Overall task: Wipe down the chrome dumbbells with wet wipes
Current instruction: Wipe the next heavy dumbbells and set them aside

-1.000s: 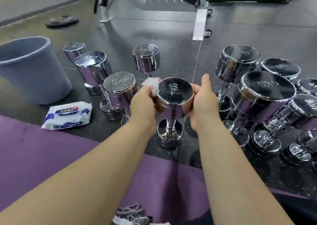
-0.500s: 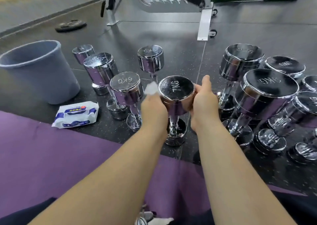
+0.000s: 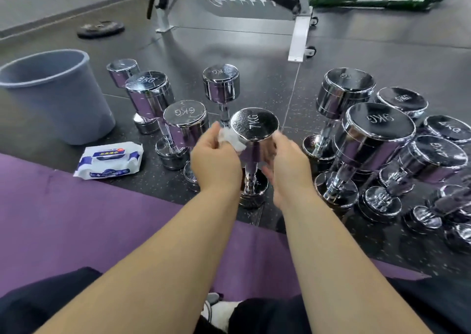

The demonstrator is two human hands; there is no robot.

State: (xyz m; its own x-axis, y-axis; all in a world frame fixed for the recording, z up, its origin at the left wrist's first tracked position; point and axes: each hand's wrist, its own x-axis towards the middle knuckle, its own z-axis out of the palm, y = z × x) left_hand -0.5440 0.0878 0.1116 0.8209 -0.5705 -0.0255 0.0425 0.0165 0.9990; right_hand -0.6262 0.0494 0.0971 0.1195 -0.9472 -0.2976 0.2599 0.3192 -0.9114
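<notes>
While the 7KG dumbbell (image 3: pixel 254 126) stands upright on the floor (image 3: pixel 254 53) straight ahead of me, between two clusters of chrome weights, my left hand (image 3: pixel 216 160) pinches a crumpled wet wipe (image 3: pixel 233 137) and presses it against the side of the upper head. My right hand (image 3: pixel 288 163) is cupped just beside that head on the other side, its fingers blurred — I cannot tell whether they grip the chrome or only hover by it. I judge the step in hand to be the side of the top head, with the handle and lower head left to do on this piece. Nothing here tells wiped from unwiped among the others: a few stand to the left around the 6KG dumbbell (image 3: pixel 184 114), and the right-hand dumbbells (image 3: pixel 377 127) make a larger crowd — my guess is that lot waits its turn. The pack of wipes (image 3: pixel 109 160) lies near the bin (image 3: pixel 51 96).
</notes>
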